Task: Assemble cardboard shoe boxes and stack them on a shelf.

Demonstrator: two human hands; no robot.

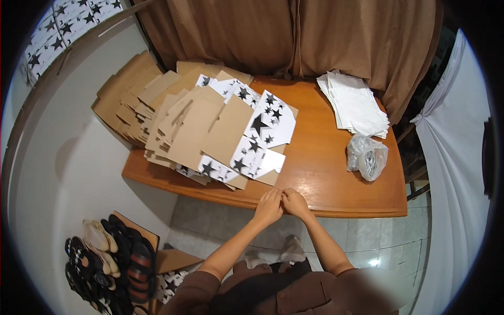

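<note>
My left hand (269, 207) and my right hand (295, 203) meet at the front edge of the wooden table (325, 173), their fingers curled and touching each other. Nothing shows in either one. Just beyond them, to the left, lies a large heap of flat, unfolded cardboard box blanks (191, 126). Most show their plain brown side. On top at the right, one white blank with black stars (270, 118) lies printed side up, its lower end close to my left hand.
A stack of white paper sheets (354, 105) lies at the table's back right. In front of it sits a clear plastic bag (367, 157) with greyish contents. Brown curtains (357, 42) hang behind. Several sandals and shoes (107, 257) are piled at lower left; a white cloth (451, 157) hangs at right.
</note>
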